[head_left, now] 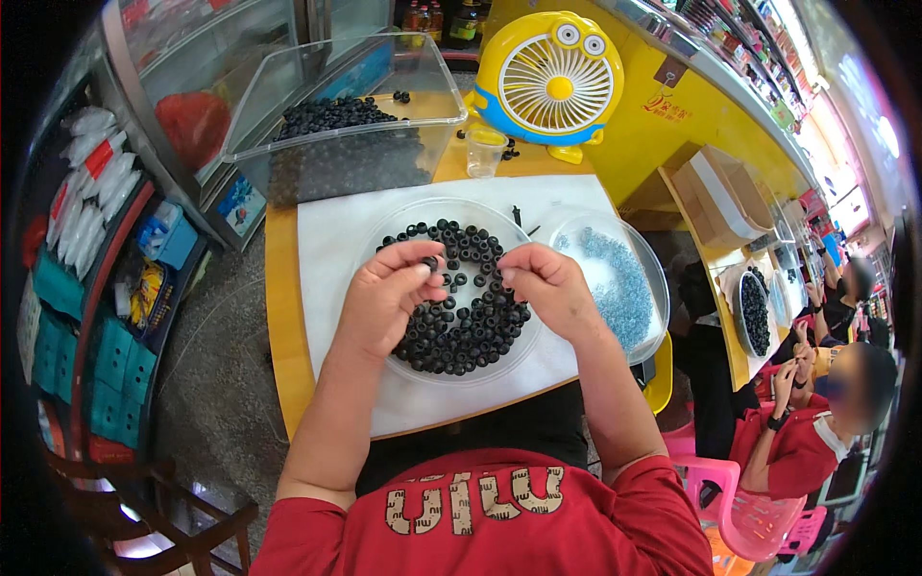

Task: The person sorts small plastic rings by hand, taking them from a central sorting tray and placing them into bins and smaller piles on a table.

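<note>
My left hand point(384, 296) pinches a small round black part point(430, 262) between thumb and fingertips, over a round transparent tray point(384, 217). Many more black ring-like parts point(456, 348) lie spread in that tray. Just to the right, my right hand point(555, 286) has its thumb and forefinger pressed together; whatever may be between them is too small to make out. Beside it, a second round transparent dish point(663, 298) holds a heap of tiny pale-blue see-through pieces point(619, 288). Both containers rest on a white sheet point(331, 216) on the table.
A large transparent bin point(254, 154) of black parts stands at the back left. Near it are a plastic cup point(484, 154) and a yellow fan point(552, 82). Small black sticks point(519, 217) lie behind the tray. At right, a person point(797, 422) sits by another table.
</note>
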A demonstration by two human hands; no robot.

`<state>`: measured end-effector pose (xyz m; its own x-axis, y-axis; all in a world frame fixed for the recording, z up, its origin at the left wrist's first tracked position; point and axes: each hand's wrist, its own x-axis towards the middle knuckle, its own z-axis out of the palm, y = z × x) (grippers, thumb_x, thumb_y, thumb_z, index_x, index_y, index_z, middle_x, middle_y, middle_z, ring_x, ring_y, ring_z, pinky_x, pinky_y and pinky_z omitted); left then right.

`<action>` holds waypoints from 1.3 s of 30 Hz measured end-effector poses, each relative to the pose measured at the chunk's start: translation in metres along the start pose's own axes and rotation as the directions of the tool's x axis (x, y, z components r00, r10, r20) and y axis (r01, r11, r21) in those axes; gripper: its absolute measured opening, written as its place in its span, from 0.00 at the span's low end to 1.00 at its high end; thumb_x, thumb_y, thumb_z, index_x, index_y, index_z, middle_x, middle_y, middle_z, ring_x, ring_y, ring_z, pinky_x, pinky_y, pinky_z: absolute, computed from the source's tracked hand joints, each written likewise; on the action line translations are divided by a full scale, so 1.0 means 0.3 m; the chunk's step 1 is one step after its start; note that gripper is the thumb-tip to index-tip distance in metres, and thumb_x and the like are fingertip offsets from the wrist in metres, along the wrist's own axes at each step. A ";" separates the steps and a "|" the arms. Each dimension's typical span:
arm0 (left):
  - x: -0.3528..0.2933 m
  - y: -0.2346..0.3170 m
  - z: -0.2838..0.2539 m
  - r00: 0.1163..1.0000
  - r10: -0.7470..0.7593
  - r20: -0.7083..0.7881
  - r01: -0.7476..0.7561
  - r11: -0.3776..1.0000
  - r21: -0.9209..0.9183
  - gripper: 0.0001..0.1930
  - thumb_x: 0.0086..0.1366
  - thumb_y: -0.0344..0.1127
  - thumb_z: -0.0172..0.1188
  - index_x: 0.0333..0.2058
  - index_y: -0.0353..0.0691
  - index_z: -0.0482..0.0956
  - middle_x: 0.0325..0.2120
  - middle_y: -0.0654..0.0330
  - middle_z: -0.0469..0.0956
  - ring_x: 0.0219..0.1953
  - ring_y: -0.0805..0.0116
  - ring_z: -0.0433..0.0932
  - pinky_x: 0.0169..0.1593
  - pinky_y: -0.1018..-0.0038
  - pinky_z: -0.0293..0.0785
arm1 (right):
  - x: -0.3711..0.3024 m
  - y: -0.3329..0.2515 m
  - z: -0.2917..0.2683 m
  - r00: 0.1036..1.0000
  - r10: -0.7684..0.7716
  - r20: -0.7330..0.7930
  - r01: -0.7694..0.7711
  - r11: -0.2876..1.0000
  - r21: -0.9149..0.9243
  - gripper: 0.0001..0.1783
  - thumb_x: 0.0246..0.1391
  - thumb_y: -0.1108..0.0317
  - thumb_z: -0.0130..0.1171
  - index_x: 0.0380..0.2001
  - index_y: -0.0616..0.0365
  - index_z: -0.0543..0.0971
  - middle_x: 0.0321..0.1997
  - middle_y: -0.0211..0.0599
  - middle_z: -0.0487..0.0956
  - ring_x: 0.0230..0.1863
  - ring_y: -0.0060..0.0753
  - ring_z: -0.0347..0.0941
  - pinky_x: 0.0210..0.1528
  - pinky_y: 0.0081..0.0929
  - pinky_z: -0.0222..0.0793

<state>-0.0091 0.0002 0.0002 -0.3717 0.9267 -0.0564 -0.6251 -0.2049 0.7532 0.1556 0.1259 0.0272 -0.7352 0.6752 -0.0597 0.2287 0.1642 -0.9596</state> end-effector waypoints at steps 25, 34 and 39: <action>-0.003 -0.008 0.005 0.999 0.003 0.035 -0.005 0.998 0.055 0.09 0.52 0.21 0.52 0.34 0.35 0.71 0.31 0.59 0.74 0.30 0.72 0.74 0.35 0.76 0.74 | 0.090 0.087 0.168 0.919 -0.263 0.295 0.386 0.435 -0.813 0.08 0.41 0.72 0.51 0.29 0.58 0.73 0.29 0.42 0.73 0.34 0.44 0.71 0.36 0.35 0.69; -0.005 -0.025 0.011 0.999 -0.031 0.039 0.022 0.978 0.206 0.09 0.54 0.22 0.52 0.35 0.35 0.71 0.30 0.60 0.73 0.32 0.73 0.74 0.36 0.77 0.74 | 0.005 -0.029 0.087 0.994 -0.104 -0.043 0.093 0.974 -0.207 0.05 0.43 0.75 0.52 0.27 0.59 0.75 0.25 0.35 0.75 0.29 0.26 0.72 0.32 0.22 0.67; -0.021 -0.032 0.044 0.992 -0.091 0.091 0.076 0.984 0.162 0.10 0.53 0.21 0.51 0.37 0.35 0.70 0.31 0.59 0.73 0.32 0.72 0.74 0.35 0.78 0.74 | -0.031 -0.018 0.076 0.944 -0.329 0.019 0.330 0.941 -0.076 0.06 0.43 0.80 0.54 0.28 0.60 0.76 0.26 0.28 0.74 0.29 0.17 0.69 0.31 0.15 0.65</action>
<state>0.0084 0.0006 0.0019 -0.2492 0.9662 -0.0654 -0.5323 -0.0802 0.8428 0.1467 0.1024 0.0268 -0.7816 0.5696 0.2545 0.0211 0.4318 -0.9017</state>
